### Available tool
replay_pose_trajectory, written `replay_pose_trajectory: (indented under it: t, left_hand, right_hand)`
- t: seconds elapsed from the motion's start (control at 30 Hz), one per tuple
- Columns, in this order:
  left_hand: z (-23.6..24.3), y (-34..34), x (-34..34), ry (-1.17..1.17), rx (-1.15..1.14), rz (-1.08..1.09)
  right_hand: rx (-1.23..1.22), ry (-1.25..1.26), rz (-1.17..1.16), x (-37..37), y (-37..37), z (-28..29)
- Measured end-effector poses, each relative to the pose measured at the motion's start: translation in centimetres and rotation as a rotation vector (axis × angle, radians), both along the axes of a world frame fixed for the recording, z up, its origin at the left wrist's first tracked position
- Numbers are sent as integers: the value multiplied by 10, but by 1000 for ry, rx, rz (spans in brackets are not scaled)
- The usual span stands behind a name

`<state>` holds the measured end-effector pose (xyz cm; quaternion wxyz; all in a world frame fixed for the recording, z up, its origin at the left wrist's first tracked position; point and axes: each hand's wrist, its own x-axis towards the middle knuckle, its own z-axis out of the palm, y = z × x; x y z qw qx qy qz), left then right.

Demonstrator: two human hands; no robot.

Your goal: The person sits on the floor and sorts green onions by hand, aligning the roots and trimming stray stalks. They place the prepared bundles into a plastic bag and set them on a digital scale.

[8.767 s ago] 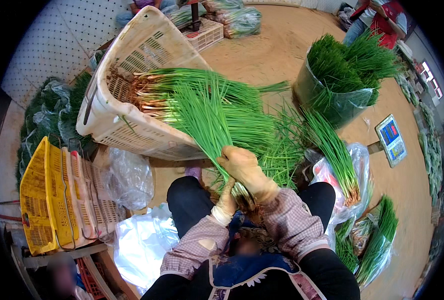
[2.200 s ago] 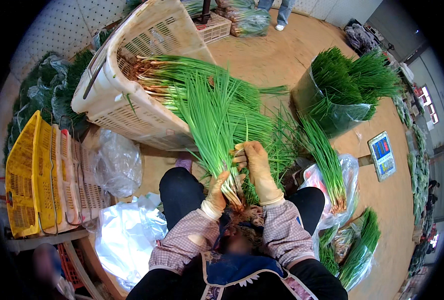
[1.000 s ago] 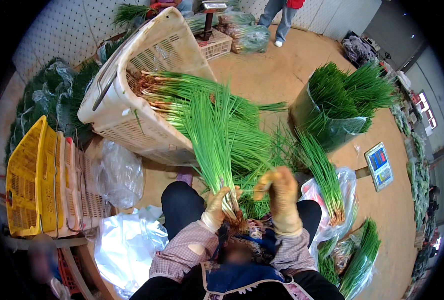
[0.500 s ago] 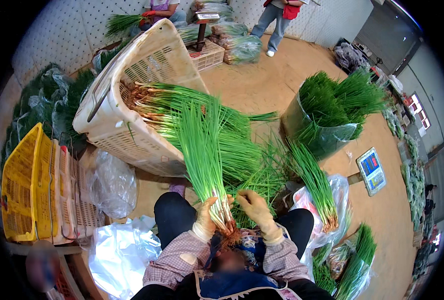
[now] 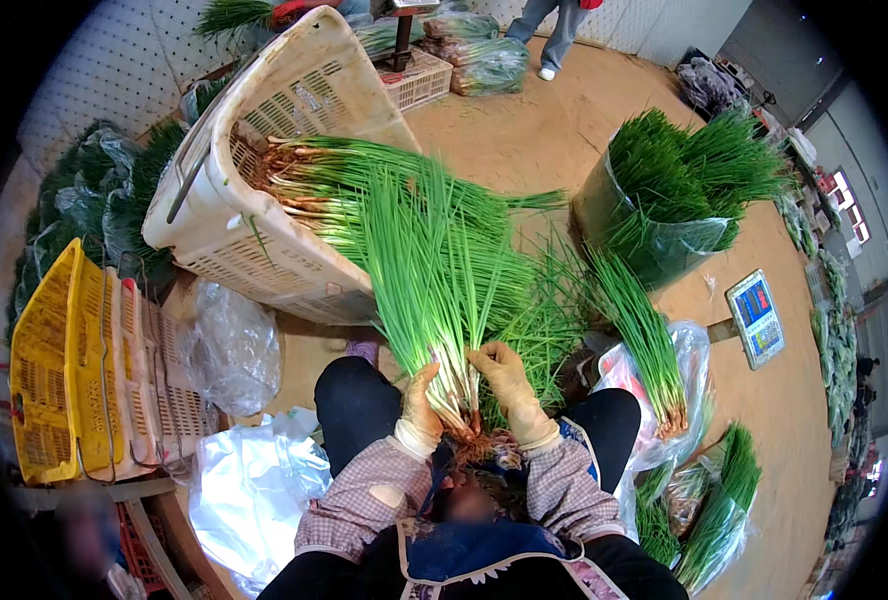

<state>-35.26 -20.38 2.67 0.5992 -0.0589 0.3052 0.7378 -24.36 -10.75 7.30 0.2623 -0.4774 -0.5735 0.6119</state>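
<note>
- Across most of the view, a tan floor (image 5: 554,130), with a standing person's legs (image 5: 552,35) at its far side.
- At upper left, a big white slatted crate (image 5: 284,280), open toward the right.
- In that crate and spilling out over its right end, a thick heap of green onions (image 5: 349,165), roots to the left, leaves to the right.
- At left, a yellow crate (image 5: 44,370), upright against pale pink ones (image 5: 176,380).
- At upper right, a tall clear bag (image 5: 684,240) packed with green leaves.
- At lower left, beside the left knee, crumpled shiny plastic sheeting (image 5: 259,490).
- Between the knees, upright in the grasp, a bunch of green onions (image 5: 429,320), roots toward the body, leaf tips over the heap.
- Right of the right knee, a separate bunch (image 5: 649,335), roots nearer the body.
- Farther right, a display panel (image 5: 756,318) with a blue screen.
- Around the pale stems from the left, the tan-gloved left hand (image 5: 421,408), closed firmly.
- At the stems' right edge, touching, the tan-gloved right hand (image 5: 504,378), fingers bent and drawn together; impossible to tell whether pinching a stalk.
</note>
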Motion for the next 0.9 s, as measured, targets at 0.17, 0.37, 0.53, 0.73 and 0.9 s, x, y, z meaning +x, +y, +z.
replay_pose_trajectory:
  t: [0.17,0.37,0.53,0.73,0.9]
  left_hand:
    - [11,1,0,-46,6,-12]
    - [9,-2,1,117,54,-133]
    - [8,-3,1,184,55,-185]
    - [17,-3,0,124,34,-154]
    - [10,-5,-1,59,3,-164]
  right_hand:
    - [6,136,-12,-7,-7,3]
    - [611,-202,182,-15,-9,4]
    - [420,-142,230,-13,2,-4]
    - [-27,-81,156,-14,-1,12]
    - [542,-224,71,-14,-4,12]
